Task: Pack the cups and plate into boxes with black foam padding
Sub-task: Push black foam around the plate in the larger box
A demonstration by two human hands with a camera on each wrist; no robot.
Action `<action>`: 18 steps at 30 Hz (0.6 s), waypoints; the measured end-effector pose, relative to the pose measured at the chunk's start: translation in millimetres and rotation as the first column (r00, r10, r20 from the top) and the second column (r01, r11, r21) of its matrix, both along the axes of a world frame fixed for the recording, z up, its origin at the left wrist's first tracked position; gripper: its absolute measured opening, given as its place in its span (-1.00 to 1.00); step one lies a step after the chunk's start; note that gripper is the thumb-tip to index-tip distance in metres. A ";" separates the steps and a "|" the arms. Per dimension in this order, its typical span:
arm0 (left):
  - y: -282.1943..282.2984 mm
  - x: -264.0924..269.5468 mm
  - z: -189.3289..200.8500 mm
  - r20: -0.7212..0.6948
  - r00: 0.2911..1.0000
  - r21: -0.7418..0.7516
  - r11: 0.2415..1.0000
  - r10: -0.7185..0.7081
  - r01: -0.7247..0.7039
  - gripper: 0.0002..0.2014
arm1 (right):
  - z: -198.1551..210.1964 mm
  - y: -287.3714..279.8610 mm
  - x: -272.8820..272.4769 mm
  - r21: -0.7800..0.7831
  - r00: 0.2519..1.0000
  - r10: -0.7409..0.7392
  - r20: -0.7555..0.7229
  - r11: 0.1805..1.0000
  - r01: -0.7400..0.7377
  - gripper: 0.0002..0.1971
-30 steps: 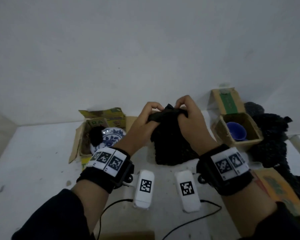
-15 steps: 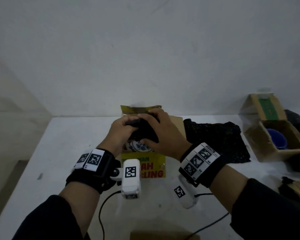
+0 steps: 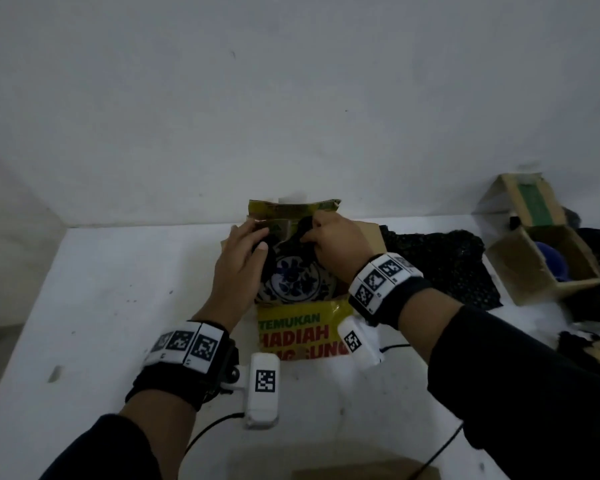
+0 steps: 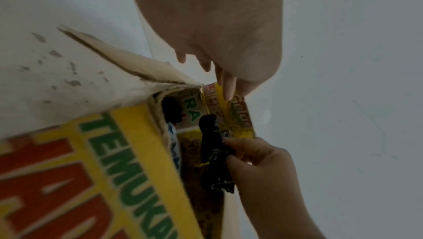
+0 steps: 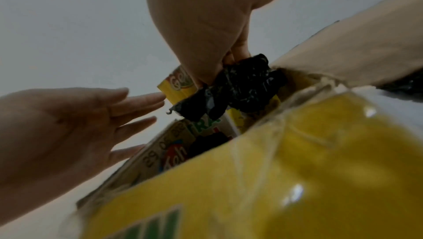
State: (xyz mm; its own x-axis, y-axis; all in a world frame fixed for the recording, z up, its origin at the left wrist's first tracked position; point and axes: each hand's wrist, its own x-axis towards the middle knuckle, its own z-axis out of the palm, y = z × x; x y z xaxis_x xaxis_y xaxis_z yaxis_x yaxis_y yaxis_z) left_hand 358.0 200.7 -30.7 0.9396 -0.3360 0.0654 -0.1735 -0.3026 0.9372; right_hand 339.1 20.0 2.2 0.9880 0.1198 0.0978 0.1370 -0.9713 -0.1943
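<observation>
A yellow printed box (image 3: 298,332) stands open at the table's middle, with a blue-and-white plate (image 3: 293,280) lying inside it. My right hand (image 3: 328,237) pinches a crumpled wad of black foam (image 3: 300,230) over the box's far side, above the plate's rim. The right wrist view shows that foam wad (image 5: 240,87) held just over the box's opening. My left hand (image 3: 245,249) is open, its straight fingers at the box's left back flap (image 4: 238,116). More black foam (image 4: 171,111) sits in the box's back left corner. A blue cup (image 3: 551,263) sits in a brown box (image 3: 515,271) at right.
A black foam sheet (image 3: 440,265) lies flat between the two boxes, and more black foam (image 3: 596,244) is piled at the far right. The white wall rises just behind the boxes. Cables (image 3: 208,427) trail over the table's front, by a cardboard piece (image 3: 361,474).
Both hands carried the foam wad from mid-table to the yellow box. My left hand has let go and spread open at the left flap; the right still pinches the foam.
</observation>
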 end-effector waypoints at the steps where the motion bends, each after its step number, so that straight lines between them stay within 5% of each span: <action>1: 0.9 0.5 -6.5 -0.046 0.999 -0.019 1.000 -0.018 0.017 -0.58 | 0.8 -0.3 3.2 -0.047 0.999 0.009 -0.035 0.999 -0.010 -0.72; 5: 3.9 -2.4 -33.9 -0.179 0.978 -0.151 0.985 -0.109 0.082 -0.63 | 1.2 7.3 13.1 -0.316 0.974 -0.042 -0.222 0.948 -0.031 -0.71; 8: 3.8 -2.3 -38.7 -0.218 0.971 -0.263 0.964 -0.097 0.037 -0.46 | -4.7 14.1 14.6 -0.419 0.955 -0.107 -0.276 0.908 -0.020 -0.75; 12: 5.1 -1.9 -48.1 -0.218 0.968 -0.340 0.939 -0.124 0.044 -0.49 | -22.1 24.1 11.5 -0.377 0.884 -0.269 -0.381 0.919 0.117 -0.70; 18: 7.1 -2.8 -51.2 -0.202 0.972 -0.291 0.955 -0.122 0.059 -0.28 | -52.3 25.1 12.4 -0.243 0.822 -0.337 -0.459 0.938 0.248 -0.21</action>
State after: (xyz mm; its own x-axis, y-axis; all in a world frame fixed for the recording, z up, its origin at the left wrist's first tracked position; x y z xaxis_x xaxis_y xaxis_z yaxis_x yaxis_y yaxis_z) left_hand 355.2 207.8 -81.8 0.9082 -0.4174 -0.0305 0.0271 -0.0140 0.9995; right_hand 351.5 45.1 -50.1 0.8924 -0.2118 -0.3985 -0.2280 -0.9736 0.0070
